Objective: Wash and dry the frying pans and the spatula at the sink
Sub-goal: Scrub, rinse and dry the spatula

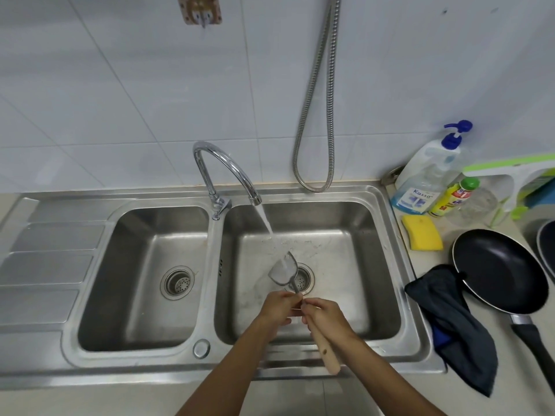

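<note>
Both hands are over the right basin of the steel sink (399, 235), and the spatula (286, 273) is between them. The right hand (326, 315) is wrapped around the wooden handle, fingers closed on it near the top, with the pale end of the handle poking out below the wrist toward the person. The left hand (276, 309) sits just to the left of it, touching, fingertips pinched on the metal neck where it meets the wood. Just beyond both hands the steel blade tilts up over the drain (303, 279), and water from the tap (225, 172) pours down onto it and splashes across the blade.

Off to the right of the right hand, on the counter, lies a black frying pan (498, 271), handle pointing toward the person, its near rim resting on a dark cloth (450, 322) that droops over the sink's edge. The rim of a second pan (548, 244) peeks in at the frame edge beyond it. Farther back, a yellow sponge (422, 232) lies just beside the sink, with a clear soap bottle (426, 178) and a small yellow bottle (453, 198) behind it.
</note>
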### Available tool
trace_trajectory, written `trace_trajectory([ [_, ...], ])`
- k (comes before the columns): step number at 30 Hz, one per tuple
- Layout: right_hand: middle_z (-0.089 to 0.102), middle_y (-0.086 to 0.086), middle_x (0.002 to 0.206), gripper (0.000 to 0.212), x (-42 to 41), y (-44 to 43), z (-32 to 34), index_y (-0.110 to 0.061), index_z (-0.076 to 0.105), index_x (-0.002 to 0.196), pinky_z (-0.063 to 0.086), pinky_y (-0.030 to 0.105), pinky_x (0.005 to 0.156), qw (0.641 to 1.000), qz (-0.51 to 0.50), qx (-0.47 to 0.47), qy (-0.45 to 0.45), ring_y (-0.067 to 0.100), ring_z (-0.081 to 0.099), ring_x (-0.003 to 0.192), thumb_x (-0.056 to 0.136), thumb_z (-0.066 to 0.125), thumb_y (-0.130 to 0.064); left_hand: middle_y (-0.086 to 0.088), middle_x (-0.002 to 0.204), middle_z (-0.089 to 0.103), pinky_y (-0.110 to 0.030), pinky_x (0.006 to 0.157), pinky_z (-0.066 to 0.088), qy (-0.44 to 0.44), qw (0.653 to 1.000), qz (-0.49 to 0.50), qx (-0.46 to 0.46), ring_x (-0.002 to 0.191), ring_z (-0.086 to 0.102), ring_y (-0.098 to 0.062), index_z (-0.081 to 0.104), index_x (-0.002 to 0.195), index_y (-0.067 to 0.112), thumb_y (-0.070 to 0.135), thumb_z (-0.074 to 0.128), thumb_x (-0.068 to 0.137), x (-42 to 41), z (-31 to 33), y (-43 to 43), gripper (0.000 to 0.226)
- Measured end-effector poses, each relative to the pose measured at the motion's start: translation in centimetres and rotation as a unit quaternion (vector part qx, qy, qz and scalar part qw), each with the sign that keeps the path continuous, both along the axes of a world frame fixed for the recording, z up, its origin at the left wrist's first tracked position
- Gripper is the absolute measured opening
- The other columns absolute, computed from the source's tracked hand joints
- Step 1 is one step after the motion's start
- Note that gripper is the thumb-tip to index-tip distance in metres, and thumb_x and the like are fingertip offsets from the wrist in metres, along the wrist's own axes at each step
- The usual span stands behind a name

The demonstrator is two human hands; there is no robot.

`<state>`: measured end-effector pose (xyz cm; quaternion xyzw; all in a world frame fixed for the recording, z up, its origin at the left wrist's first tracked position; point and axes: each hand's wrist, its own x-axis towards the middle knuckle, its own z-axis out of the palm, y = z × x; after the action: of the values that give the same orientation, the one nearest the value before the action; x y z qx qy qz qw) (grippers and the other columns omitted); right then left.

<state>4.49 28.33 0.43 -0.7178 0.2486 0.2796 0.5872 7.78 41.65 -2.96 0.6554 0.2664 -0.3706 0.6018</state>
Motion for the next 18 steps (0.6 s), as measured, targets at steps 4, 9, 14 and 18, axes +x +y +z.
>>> trace_trajectory([
  [4, 0.063, 0.007, 0.068, 0.022, -0.02, -0.06, -0.38, -0.004, 0.075, 0.095, 0.044, 0.027, 0.054, 0.991, -0.077, 0.101, 0.052, 0.014, 0.053, 0.054, 0.097, 0.055, -0.011, 0.000, 0.087, 0.078, -0.035, 0.086, 0.045, -0.005, 1.000, -0.003, 0.001, 0.074, 0.075, -0.010, 0.072, 0.109, 0.008, 0.027, 0.065, 0.098, 0.04, 0.30, 0.27, 0.023],
  [9, 0.062, 0.009, 0.071, 0.023, -0.20, 0.12, -0.59, -0.001, 0.074, 0.097, 0.045, 0.028, 0.053, 0.988, -0.080, 0.121, 0.056, 0.016, 0.053, 0.056, 0.098, 0.055, -0.013, -0.003, 0.095, 0.080, -0.040, 0.097, 0.049, -0.007, 1.000, -0.002, -0.005, 0.084, 0.075, -0.014, 0.072, 0.102, 0.014, 0.030, 0.067, 0.098, -0.07, 0.39, 0.70, 0.017],
  [14, 0.064, 0.009, 0.071, 0.023, -0.18, 0.33, -0.88, -0.001, 0.074, 0.097, 0.047, 0.029, 0.053, 0.988, -0.081, 0.119, 0.060, 0.016, 0.055, 0.056, 0.099, 0.055, -0.014, -0.001, 0.094, 0.080, -0.038, 0.090, 0.050, -0.010, 1.000, -0.001, -0.002, 0.083, 0.076, -0.013, 0.071, 0.104, 0.015, 0.030, 0.067, 0.098, -0.28, 0.13, 0.95, 0.017],
  [18, 0.065, 0.009, 0.071, 0.022, -0.03, 0.35, -0.97, -0.003, 0.074, 0.098, 0.047, 0.030, 0.054, 0.988, -0.085, 0.114, 0.061, 0.016, 0.056, 0.057, 0.099, 0.056, -0.016, -0.002, 0.095, 0.080, -0.036, 0.087, 0.050, -0.010, 1.000, 0.006, -0.005, 0.084, 0.076, -0.012, 0.072, 0.103, 0.016, 0.030, 0.067, 0.098, 0.15, 0.32, 0.94, 0.016],
])
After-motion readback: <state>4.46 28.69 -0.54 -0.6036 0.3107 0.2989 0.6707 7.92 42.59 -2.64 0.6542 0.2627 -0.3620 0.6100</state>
